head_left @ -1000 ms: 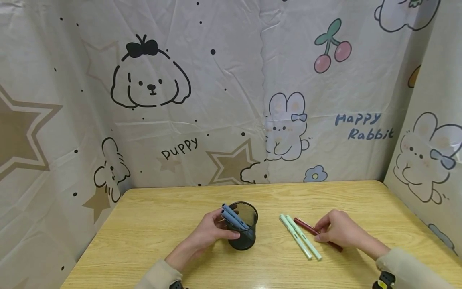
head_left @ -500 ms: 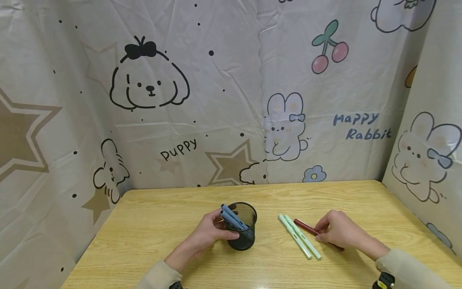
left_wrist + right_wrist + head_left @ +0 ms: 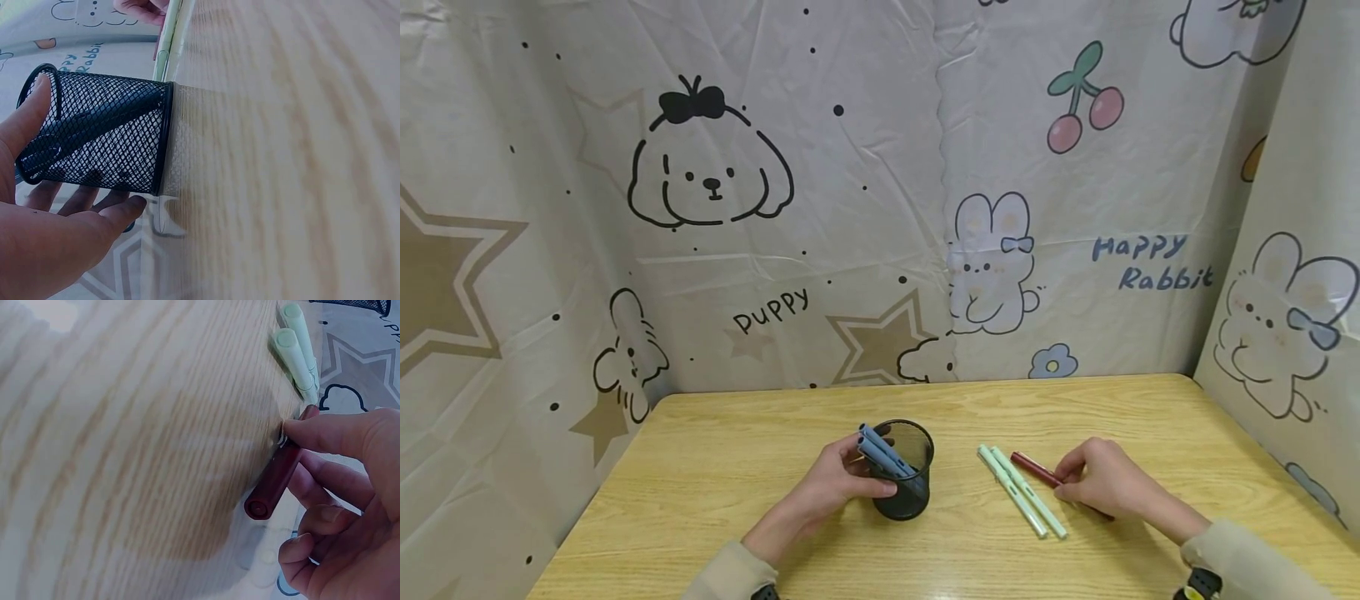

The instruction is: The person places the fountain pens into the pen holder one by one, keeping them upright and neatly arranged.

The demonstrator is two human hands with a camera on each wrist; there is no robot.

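My left hand point(image 3: 831, 482) grips a black mesh pen holder point(image 3: 907, 502), thumb on the near side and fingers behind it. Blue pens point(image 3: 877, 446) lean inside against the left of its rim. In the left wrist view, the holder's base point(image 3: 165, 137) is right at the tabletop. On the right, my right hand point(image 3: 1105, 479) pinches a dark red pen point(image 3: 275, 478) around its middle between thumb and fingers, close over the table. Just left of that pen, two pale green pens point(image 3: 1028, 492) lie side by side on the wood.
The light wooden table point(image 3: 737, 450) has a cloth point(image 3: 865, 167) with cartoon prints hanging behind it and along both sides. A gap of bare wood lies between the holder and the green pens. Dark bands point(image 3: 1201, 581) show at both sleeve cuffs.
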